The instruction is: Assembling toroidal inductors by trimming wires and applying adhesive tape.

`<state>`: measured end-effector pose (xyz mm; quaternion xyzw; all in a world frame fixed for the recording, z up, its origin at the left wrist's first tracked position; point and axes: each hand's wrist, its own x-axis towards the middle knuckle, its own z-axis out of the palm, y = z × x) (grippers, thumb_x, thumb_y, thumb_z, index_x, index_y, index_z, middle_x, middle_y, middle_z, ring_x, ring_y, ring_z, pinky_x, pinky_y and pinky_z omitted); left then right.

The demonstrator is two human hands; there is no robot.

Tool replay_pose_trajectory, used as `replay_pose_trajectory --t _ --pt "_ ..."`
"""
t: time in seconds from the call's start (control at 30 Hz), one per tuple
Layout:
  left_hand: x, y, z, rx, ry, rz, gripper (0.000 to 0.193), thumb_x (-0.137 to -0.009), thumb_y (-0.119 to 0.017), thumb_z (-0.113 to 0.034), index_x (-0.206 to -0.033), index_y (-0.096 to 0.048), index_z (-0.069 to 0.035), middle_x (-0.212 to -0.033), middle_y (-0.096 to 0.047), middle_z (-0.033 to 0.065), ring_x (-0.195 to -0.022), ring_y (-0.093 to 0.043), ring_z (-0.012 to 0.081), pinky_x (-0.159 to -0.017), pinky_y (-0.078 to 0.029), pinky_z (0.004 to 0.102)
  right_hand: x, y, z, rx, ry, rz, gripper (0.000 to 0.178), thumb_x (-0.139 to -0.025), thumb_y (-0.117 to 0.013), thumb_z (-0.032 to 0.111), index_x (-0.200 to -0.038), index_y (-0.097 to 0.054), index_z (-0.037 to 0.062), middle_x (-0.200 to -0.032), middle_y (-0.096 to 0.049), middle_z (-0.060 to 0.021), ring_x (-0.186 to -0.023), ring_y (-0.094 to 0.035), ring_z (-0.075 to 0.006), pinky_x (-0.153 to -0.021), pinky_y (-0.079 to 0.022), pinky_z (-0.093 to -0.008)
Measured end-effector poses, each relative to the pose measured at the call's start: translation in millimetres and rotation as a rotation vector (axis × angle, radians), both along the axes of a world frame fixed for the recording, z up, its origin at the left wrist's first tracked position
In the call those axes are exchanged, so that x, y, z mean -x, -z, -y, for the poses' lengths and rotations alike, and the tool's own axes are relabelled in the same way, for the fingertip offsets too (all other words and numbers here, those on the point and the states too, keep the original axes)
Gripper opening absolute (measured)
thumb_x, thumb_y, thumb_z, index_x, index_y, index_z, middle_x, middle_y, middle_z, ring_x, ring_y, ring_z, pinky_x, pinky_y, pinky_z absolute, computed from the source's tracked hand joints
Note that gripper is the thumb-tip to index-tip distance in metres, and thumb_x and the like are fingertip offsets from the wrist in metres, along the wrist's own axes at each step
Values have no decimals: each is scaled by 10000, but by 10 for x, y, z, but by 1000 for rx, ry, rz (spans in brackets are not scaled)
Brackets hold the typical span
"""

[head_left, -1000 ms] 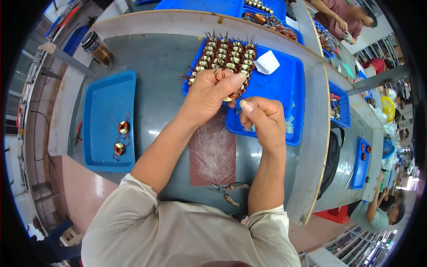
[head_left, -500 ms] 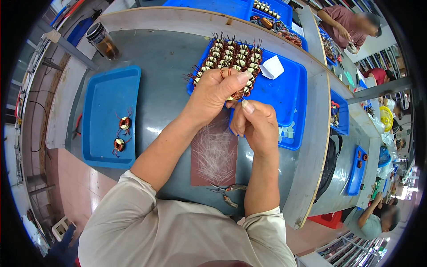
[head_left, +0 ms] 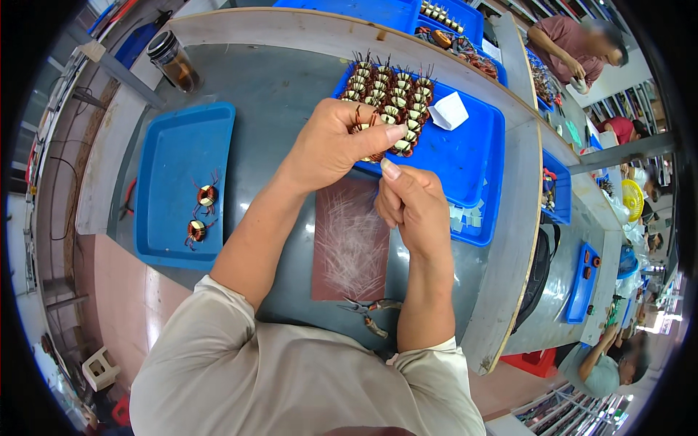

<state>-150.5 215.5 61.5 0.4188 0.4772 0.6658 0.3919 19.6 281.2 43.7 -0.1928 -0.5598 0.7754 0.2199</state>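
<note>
My left hand (head_left: pixel 331 145) is closed around a copper-wound ring coil (head_left: pixel 373 158), thumb stretched along its top; most of the coil is hidden by the fingers. Reddish wire loops (head_left: pixel 361 116) stick up beside the thumb. Just below and right of the coil, my right hand (head_left: pixel 416 202) has its thumb pressed on curled fingers; whatever it pinches is too small to make out. Behind the hands, rows of similar coils (head_left: pixel 378 86) with upright wire ends stand in a blue tray (head_left: pixel 476 163). Beneath lies a brown, scratched sheet (head_left: pixel 349 251).
Another blue tray (head_left: pixel 167 182) on the left holds two coils (head_left: pixel 207 195). Pliers (head_left: pixel 369 312) lie near the table's front edge. A folded white paper (head_left: pixel 449 111) rests on the right tray. A lidded bottle (head_left: pixel 174 64) stands at the back left. Wooden partitions (head_left: pixel 509 247) border the table.
Both hands have shifted slightly, the left one to the left and the right one a little lower. The left hand still holds the coil.
</note>
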Motion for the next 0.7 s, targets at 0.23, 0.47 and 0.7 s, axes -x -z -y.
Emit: replay_pose_trajectory --t 0.23,0.47,0.7 --pt "98 125 -22 41 -17 -170 363 -912 -809 -195 -643 -622 -38 -619 -517 -59 -620 -422 30 -532 -345 265 6 -5 21 -25 34 94 494 -1064 -616 284 -618 -491 114 -540 -429 52 -463 -366 -54 -442 -286 -270" --pt "131 71 -41 100 -42 -327 411 -886 -827 -240 -620 -592 -32 -583 -483 -32 -603 -395 40 -521 -327 278 55 11 9 -95 85 225 542 -1041 -629 261 -555 -435 119 -509 -392 25 -455 -375 -94 -449 -300 -290" --pt "107 44 -31 25 -90 -22 326 -947 -780 -238 -720 -632 -57 -628 -541 -59 -585 -445 33 -528 -366 246 6 7 6 29 76 -26 487 -1053 -610 401 -722 -615 44 -604 -530 -9 -539 -501 -102 -571 -490 -302"
